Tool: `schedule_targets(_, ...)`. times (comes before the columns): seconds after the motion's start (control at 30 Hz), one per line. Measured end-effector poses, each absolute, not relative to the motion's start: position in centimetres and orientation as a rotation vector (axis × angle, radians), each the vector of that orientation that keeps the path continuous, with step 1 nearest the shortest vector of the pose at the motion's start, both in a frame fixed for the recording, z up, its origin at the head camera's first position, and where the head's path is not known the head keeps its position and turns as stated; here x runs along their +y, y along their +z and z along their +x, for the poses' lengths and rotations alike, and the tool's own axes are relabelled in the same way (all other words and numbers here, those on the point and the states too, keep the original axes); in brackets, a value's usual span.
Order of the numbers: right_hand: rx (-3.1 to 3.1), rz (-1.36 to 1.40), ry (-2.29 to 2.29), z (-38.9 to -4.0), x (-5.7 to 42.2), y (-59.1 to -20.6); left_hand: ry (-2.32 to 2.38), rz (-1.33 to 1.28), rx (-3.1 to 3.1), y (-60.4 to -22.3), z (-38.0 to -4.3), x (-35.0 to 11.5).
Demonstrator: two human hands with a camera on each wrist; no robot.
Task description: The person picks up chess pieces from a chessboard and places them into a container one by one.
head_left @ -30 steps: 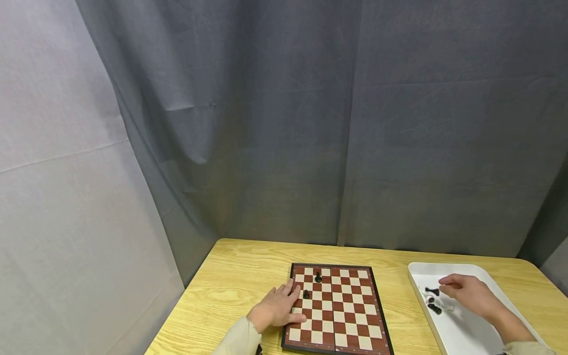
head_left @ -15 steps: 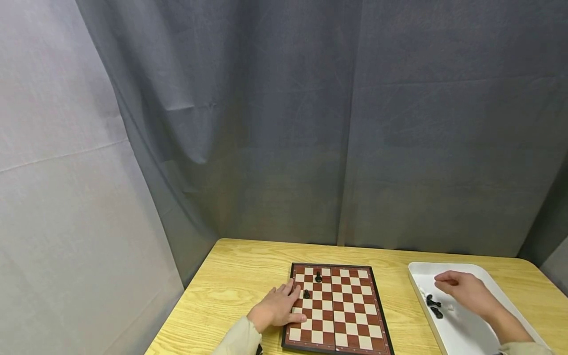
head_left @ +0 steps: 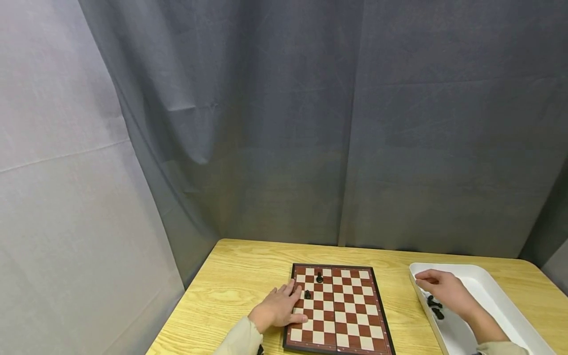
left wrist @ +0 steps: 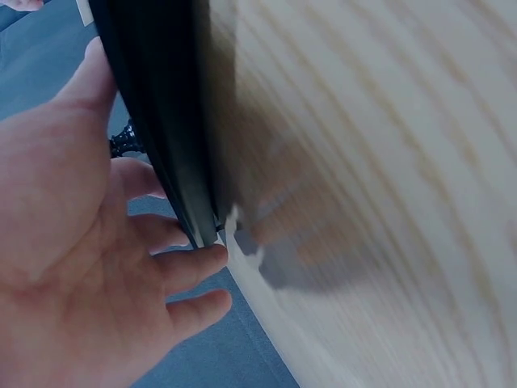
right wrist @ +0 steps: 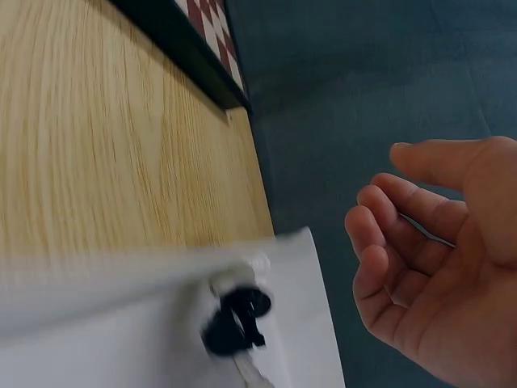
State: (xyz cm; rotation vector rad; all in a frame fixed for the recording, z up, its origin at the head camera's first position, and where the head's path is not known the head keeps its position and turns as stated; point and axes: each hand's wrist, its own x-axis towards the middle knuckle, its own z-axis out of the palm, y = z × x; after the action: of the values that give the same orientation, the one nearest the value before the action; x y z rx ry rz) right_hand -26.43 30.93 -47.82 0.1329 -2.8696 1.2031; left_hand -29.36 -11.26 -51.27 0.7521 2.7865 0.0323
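Note:
My left hand (head_left: pixel 277 305) lies with spread fingers over the left edge of the chessboard (head_left: pixel 350 329). In the left wrist view its fingers touch the board's dark rim (left wrist: pixel 166 121), and one black chess piece (left wrist: pixel 125 141) shows behind it. Two black pieces stand on the board: a taller one (head_left: pixel 319 278) at the back and a shorter one (head_left: pixel 307 295) near my left fingertips. Above the left side of the white tray (head_left: pixel 481 291) hovers my right hand (head_left: pixel 448 291). Its fingers are loosely bent, the thumb apart, with nothing visible between them. Black pieces (right wrist: pixel 230 327) lie below it.
White pieces (right wrist: pixel 234 276) lie beside the black ones along the tray's left wall, partly blurred. A strip of the wooden table (head_left: pixel 395 291) separates board and tray. Grey curtain (head_left: pixel 284 148) hangs behind the table.
My right hand has shifted left over the tray, toward its left wall. The black pieces in the tray have moved slightly. My left hand stays on the board's edge.

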Motion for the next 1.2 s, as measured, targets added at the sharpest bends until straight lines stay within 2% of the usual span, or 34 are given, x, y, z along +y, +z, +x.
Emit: schedule_targets(1.2, -2.794, 0.304, 1.442, -28.4, 18.9, -49.6, -0.018, 0.755, 2.79, -51.9, -29.6, -11.0)
